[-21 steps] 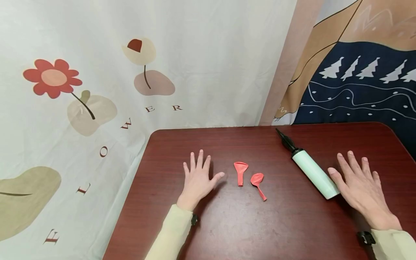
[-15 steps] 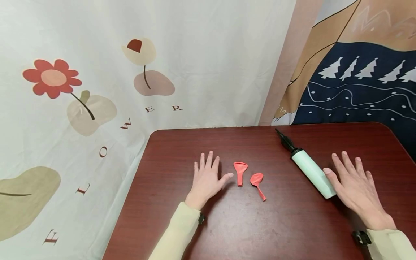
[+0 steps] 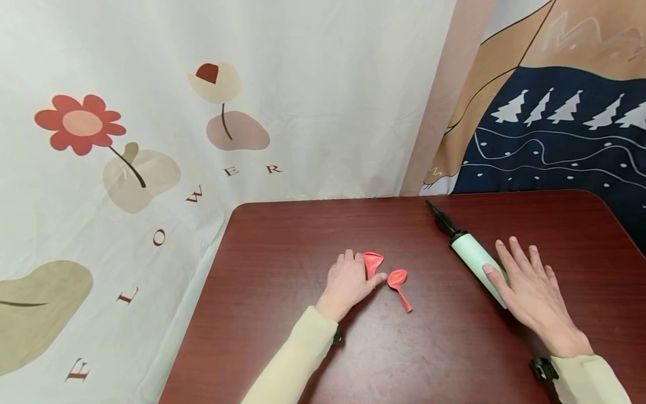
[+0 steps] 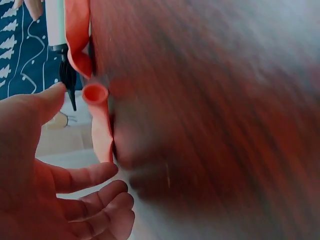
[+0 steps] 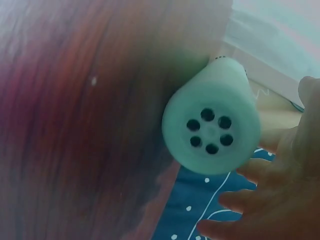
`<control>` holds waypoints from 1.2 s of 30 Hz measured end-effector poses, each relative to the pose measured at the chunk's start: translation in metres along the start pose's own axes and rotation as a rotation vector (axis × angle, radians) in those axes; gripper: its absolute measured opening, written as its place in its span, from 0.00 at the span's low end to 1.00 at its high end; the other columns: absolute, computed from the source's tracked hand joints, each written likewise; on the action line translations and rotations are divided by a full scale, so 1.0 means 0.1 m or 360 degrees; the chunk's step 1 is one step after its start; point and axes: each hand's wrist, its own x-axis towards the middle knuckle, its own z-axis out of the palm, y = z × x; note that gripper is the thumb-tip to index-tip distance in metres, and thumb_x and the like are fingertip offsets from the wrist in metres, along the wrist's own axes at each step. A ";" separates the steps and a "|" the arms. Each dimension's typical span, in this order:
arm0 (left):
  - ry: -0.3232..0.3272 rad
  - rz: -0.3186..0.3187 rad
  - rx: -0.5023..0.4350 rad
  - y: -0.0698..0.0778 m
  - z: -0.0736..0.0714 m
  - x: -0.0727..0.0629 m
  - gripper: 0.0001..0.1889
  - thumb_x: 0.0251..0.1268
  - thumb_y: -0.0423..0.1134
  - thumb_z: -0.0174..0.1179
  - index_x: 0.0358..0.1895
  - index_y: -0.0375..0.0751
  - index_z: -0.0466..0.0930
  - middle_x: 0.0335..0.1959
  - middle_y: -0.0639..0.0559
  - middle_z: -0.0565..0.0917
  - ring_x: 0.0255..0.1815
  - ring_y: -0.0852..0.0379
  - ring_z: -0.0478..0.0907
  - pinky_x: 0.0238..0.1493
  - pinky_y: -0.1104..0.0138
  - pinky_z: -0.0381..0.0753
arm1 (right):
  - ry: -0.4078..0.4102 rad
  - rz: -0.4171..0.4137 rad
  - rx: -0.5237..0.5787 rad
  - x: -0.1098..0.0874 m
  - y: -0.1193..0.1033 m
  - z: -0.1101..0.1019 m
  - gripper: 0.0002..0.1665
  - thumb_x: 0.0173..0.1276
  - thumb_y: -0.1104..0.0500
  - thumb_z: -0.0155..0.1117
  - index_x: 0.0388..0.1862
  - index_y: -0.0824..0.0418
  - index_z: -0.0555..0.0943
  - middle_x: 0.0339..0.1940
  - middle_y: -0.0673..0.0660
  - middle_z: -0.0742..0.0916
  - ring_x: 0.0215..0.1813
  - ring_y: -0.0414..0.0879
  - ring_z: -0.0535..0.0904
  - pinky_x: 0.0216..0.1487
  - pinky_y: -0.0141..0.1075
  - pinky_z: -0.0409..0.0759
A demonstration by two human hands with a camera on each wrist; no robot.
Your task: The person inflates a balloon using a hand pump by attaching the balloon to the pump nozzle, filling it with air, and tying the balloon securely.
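Note:
Two red uninflated balloons lie on the table. My left hand [image 3: 348, 285] is at the left balloon [image 3: 373, 261], covering part of it in the head view. In the left wrist view, thumb and fingers stand apart on either side of that balloon, its round mouth [image 4: 95, 93] toward the camera. Just right of my thumb lies the second balloon [image 3: 397, 279], neck toward me. A pale green hand pump [image 3: 474, 257] with a black nozzle lies slanted farther right. My right hand [image 3: 532, 294], fingers spread, hovers over its near end; the holed end cap [image 5: 212, 135] shows in the right wrist view.
The dark red wooden table [image 3: 282, 241] has rounded far corners. Behind it hangs a white flower-print curtain [image 3: 328, 112], and a navy cloth with white trees [image 3: 560, 146] is at the right. Dark straps sit on both wrists.
My left hand has moved right to the left balloon, its fingers bending down. My right hand has shifted left, further over the pump. Balloons and pump have stayed in place.

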 end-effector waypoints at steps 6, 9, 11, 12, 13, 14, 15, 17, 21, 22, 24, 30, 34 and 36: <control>0.0008 -0.0023 0.0034 0.09 0.05 0.03 0.34 0.60 0.68 0.68 0.45 0.36 0.82 0.34 0.47 0.77 0.36 0.49 0.80 0.32 0.57 0.86 | 0.0006 -0.0011 -0.0007 0.00 -0.04 0.02 0.44 0.84 0.37 0.43 0.85 0.62 0.49 0.84 0.72 0.49 0.81 0.78 0.36 0.66 0.81 0.42; 0.0040 -0.0007 0.0062 0.09 0.06 0.04 0.30 0.60 0.64 0.71 0.43 0.36 0.82 0.33 0.47 0.79 0.35 0.49 0.82 0.32 0.57 0.86 | 0.0014 -0.0019 -0.0007 0.00 -0.06 0.03 0.44 0.84 0.38 0.43 0.85 0.62 0.49 0.84 0.72 0.50 0.81 0.78 0.37 0.66 0.81 0.43; 0.0100 0.0033 0.0089 0.08 0.07 0.04 0.25 0.60 0.58 0.74 0.40 0.37 0.82 0.31 0.47 0.80 0.32 0.48 0.84 0.30 0.57 0.86 | 0.0018 -0.0022 -0.0005 0.00 -0.07 0.04 0.44 0.84 0.38 0.43 0.85 0.62 0.49 0.84 0.72 0.50 0.81 0.78 0.37 0.66 0.81 0.44; 0.0131 0.0056 0.0096 0.08 0.06 0.04 0.22 0.61 0.55 0.74 0.38 0.37 0.82 0.29 0.47 0.81 0.30 0.48 0.84 0.29 0.57 0.86 | 0.0019 -0.0022 -0.0005 0.00 -0.07 0.04 0.44 0.84 0.38 0.43 0.85 0.62 0.49 0.84 0.72 0.50 0.81 0.78 0.37 0.66 0.81 0.44; 0.0161 0.0078 0.0099 0.07 0.06 0.04 0.19 0.61 0.52 0.74 0.35 0.38 0.82 0.28 0.47 0.81 0.28 0.48 0.85 0.27 0.58 0.86 | 0.0021 -0.0024 -0.0005 0.00 -0.07 0.04 0.44 0.84 0.38 0.43 0.85 0.62 0.49 0.84 0.72 0.50 0.81 0.78 0.37 0.66 0.81 0.44; 0.0181 0.0102 0.0096 0.05 0.05 0.04 0.16 0.63 0.48 0.73 0.33 0.38 0.82 0.26 0.47 0.81 0.27 0.47 0.85 0.26 0.58 0.86 | 0.0021 -0.0025 -0.0006 0.00 -0.07 0.04 0.44 0.84 0.38 0.43 0.85 0.62 0.50 0.84 0.72 0.50 0.81 0.78 0.37 0.66 0.81 0.44; 0.0190 0.0120 0.0083 0.04 0.04 0.04 0.13 0.64 0.44 0.71 0.31 0.38 0.82 0.25 0.47 0.81 0.25 0.46 0.85 0.24 0.57 0.85 | 0.0019 -0.0024 -0.0004 0.00 -0.08 0.04 0.44 0.84 0.38 0.43 0.85 0.62 0.49 0.84 0.72 0.50 0.81 0.78 0.37 0.66 0.81 0.44; 0.0168 0.0132 0.0028 -0.01 0.01 0.04 0.11 0.65 0.38 0.68 0.27 0.39 0.81 0.23 0.46 0.82 0.24 0.44 0.85 0.23 0.56 0.85 | 0.0016 -0.0024 -0.0004 0.00 -0.08 0.05 0.44 0.84 0.38 0.43 0.85 0.62 0.50 0.84 0.71 0.50 0.81 0.78 0.37 0.66 0.81 0.44; 0.0066 0.0033 -0.0234 -0.12 -0.04 0.06 0.11 0.69 0.38 0.67 0.25 0.43 0.83 0.23 0.50 0.84 0.26 0.45 0.85 0.26 0.55 0.84 | 0.0009 -0.0015 -0.0009 0.00 -0.09 0.06 0.45 0.83 0.37 0.44 0.85 0.63 0.50 0.84 0.72 0.50 0.81 0.78 0.38 0.65 0.81 0.45; 0.0038 -0.0008 -0.0348 -0.16 -0.06 0.06 0.11 0.69 0.39 0.67 0.26 0.45 0.85 0.23 0.53 0.85 0.26 0.47 0.85 0.28 0.56 0.83 | 0.0007 -0.0015 -0.0012 0.01 -0.10 0.06 0.45 0.83 0.36 0.45 0.85 0.63 0.51 0.84 0.72 0.51 0.81 0.78 0.39 0.65 0.81 0.46; -0.0017 -0.0103 -0.0653 -0.23 -0.08 0.06 0.08 0.70 0.40 0.68 0.30 0.47 0.88 0.23 0.58 0.85 0.25 0.52 0.85 0.30 0.61 0.82 | 0.0001 -0.0013 -0.0020 0.02 -0.12 0.06 0.46 0.82 0.36 0.46 0.84 0.64 0.51 0.84 0.73 0.51 0.80 0.79 0.40 0.64 0.81 0.47; -0.0105 -0.0346 -0.1828 -0.40 -0.09 0.03 0.08 0.74 0.34 0.64 0.44 0.32 0.89 0.29 0.48 0.90 0.28 0.58 0.88 0.33 0.67 0.87 | -0.0035 -0.0007 0.0003 0.09 -0.19 0.06 0.51 0.80 0.33 0.49 0.83 0.68 0.52 0.83 0.75 0.53 0.79 0.80 0.43 0.65 0.80 0.49; -0.0116 -0.0508 -0.2460 -0.44 -0.06 0.01 0.15 0.75 0.35 0.63 0.54 0.25 0.84 0.41 0.38 0.90 0.38 0.54 0.90 0.42 0.65 0.88 | -0.0043 -0.0013 0.0034 0.16 -0.24 0.06 0.54 0.78 0.33 0.53 0.82 0.72 0.52 0.81 0.77 0.55 0.77 0.80 0.50 0.69 0.76 0.52; -0.0115 -0.0603 -0.2725 -0.44 -0.05 0.00 0.17 0.76 0.36 0.62 0.58 0.24 0.81 0.47 0.36 0.89 0.43 0.52 0.90 0.47 0.63 0.88 | -0.0019 -0.0012 0.0035 0.20 -0.26 0.06 0.56 0.77 0.34 0.57 0.81 0.75 0.53 0.79 0.79 0.59 0.75 0.79 0.56 0.69 0.73 0.57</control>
